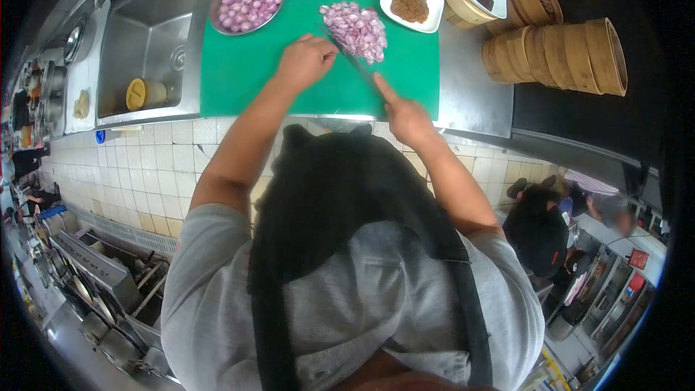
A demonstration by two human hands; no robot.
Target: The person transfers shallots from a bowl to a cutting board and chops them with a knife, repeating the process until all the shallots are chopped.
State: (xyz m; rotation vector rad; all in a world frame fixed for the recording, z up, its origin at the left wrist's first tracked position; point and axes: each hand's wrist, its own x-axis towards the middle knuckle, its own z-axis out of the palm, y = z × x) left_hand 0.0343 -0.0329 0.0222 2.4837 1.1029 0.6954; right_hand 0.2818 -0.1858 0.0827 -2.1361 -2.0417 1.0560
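My right hand [411, 120] is wrapped round the handle of a knife [355, 65], its index finger stretched along the top toward the blade. The blade runs up and left across a green cutting board [246, 80]. At its far end my left hand [307, 59] is closed, fingers curled down against the board beside the blade; what they hold, if anything, is hidden. Just beyond the knife lies a heap of sliced shallots [356, 29], purple and white. A metal bowl [216, 16] of whole peeled shallots stands at the board's far left corner.
A white square dish [436, 23] of brown crumbly food sits at the board's far right. Bamboo steamers [557, 54] lie stacked on their side farther right. On the left is a steel sink [141, 32] with a yellow-lidded container [137, 94]. Other people [536, 232] are behind at right.
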